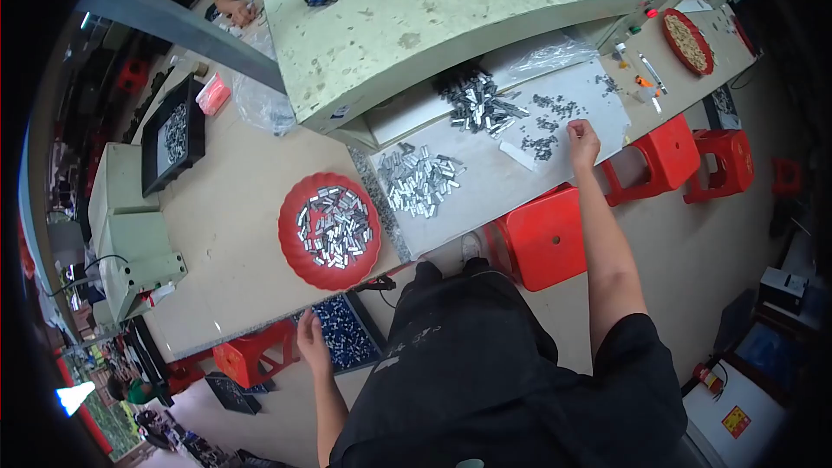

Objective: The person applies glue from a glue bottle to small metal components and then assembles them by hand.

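Note:
My right hand (584, 144) is over the white work surface (485, 172) under the pale green metal housing. Its thumb and fingertips are pinched together; anything between them is too small to make out. Scattered small dark parts (543, 147) and a white strip (518, 156) lie to its left. Farther left are a heap of dark and silver parts (479, 107) and a pile of short silver pieces (422, 182). My left hand (313, 345) hangs by the table's front edge, fingers loosely apart and nothing visible in them. Near it is a red scalloped bowl (288, 243) holding several silver pieces.
Below the table a dark tray (347, 329) holds many small pieces. Red stools stand close: one (548, 241) beside my right arm, another (659, 156) farther right. A black tray (195, 95) is at left; a red basket (710, 65) at far right. Another person's hand (238, 11) works beyond.

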`<state>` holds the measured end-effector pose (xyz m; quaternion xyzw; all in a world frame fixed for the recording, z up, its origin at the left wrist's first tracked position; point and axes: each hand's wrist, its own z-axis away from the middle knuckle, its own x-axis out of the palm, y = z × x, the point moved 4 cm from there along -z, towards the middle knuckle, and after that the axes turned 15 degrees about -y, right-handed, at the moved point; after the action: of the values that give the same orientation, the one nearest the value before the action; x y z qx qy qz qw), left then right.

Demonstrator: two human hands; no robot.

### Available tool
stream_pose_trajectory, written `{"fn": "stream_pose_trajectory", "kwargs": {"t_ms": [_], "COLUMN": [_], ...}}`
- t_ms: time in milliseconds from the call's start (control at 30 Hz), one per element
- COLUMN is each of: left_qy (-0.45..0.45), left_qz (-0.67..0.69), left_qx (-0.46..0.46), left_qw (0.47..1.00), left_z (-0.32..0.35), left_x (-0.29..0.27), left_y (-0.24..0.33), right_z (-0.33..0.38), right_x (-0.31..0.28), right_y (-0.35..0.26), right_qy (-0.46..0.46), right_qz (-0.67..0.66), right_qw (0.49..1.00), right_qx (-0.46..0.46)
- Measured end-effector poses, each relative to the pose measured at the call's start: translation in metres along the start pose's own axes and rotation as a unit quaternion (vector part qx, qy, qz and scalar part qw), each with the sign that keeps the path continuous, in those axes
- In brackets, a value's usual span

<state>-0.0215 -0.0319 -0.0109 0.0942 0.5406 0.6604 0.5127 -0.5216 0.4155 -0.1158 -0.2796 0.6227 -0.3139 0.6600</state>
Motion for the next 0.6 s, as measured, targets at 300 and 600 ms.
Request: {"fn": "stream_pose_trajectory", "kwargs": {"t_ms": [300, 600], "left_qy": [0.032, 0.054], "left_qz": [-0.128, 0.137], "left_qx": [0.023, 0.1], "left_qw": [0.991, 0.984], "left_z": [-0.01, -0.185], "left_x": [0.02, -0.002], "left_y": [0.037, 0.113], "right_z": [-0.034, -0.002], "right_x": [0.01, 0.013], "right_y": [-0.004, -0.052], "right_qy": [0.005, 0.043], "right_qz": [0.111, 0.212], "right_qw": [0.992, 0.96], "right_qx": [-0.067, -0.177]}}
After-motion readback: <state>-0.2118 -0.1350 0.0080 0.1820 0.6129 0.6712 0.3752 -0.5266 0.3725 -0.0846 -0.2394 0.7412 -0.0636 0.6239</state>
